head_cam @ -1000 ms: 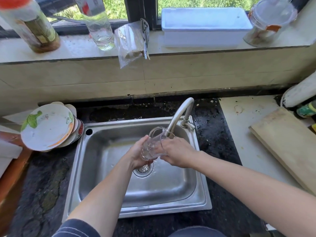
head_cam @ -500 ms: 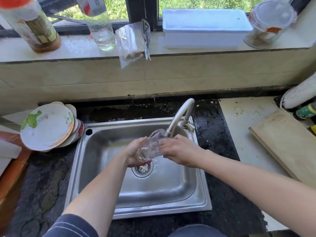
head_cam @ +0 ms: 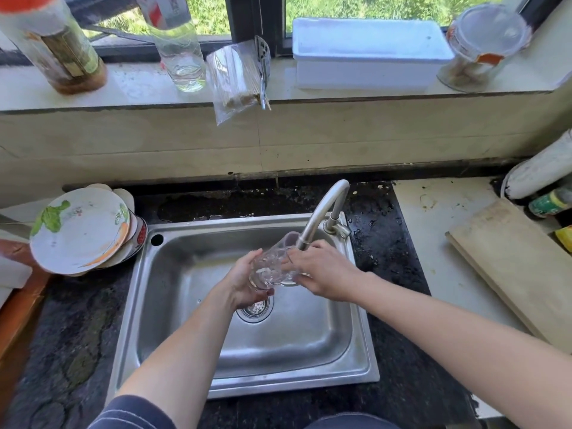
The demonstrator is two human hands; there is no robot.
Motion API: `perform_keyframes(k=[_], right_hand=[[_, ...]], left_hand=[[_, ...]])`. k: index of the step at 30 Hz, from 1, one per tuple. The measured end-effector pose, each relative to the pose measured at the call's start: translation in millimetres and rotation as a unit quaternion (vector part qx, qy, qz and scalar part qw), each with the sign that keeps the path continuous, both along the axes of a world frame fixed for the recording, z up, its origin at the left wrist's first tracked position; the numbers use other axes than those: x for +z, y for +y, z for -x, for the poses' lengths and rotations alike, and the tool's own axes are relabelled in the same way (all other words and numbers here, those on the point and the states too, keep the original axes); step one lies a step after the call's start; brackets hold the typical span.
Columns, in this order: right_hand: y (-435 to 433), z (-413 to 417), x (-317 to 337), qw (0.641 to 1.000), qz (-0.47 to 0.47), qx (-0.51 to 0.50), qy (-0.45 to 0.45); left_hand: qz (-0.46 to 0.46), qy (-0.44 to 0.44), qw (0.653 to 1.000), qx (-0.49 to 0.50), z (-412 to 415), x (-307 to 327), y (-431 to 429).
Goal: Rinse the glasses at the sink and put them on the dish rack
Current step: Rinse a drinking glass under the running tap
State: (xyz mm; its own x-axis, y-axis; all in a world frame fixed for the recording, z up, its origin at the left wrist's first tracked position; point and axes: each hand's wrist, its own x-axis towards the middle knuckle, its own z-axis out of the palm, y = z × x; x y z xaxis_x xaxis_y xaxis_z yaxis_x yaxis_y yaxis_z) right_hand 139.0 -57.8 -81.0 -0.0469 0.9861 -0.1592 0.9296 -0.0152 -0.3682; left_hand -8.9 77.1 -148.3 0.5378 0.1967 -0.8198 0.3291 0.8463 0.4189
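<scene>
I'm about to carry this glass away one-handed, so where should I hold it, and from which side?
Probably round the lower body near the base, coming from the left. The glass is tilted, mouth up toward the faucet, so its base end faces the left hand, which wraps it there; the right hand holds its other side.

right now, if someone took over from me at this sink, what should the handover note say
Left hand grips the base of the glass; right hand holds its side near the rim.
The glass is tilted over the sink, its mouth at the tap outlet.
Done: glass brought to the tap, rinse apparently under way.
Left: finish rinsing, then set it on the dish rack, which I cannot make out here; only stacked plates stand left of the sink.
</scene>
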Motion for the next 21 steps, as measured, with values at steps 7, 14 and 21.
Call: perform_keyframes(k=[7, 14, 21], right_hand=[[-12.1, 7.8, -8.6, 0.981, -0.085, -0.119, 0.125], [-16.2, 6.0, -16.9, 0.971, -0.163, -0.155, 0.075], [-20.1, 7.1, -11.6, 0.973, -0.081, -0.144, 0.162]], left_hand=[[-0.004, 0.039, 0.999, -0.020, 4.3, 6.0, 1.3], [-0.012, 0.064, 0.997, -0.038, 10.7, 4.7, 1.0], [0.015, 0.014, 0.999, -0.038, 7.2, 20.5, -3.9]])
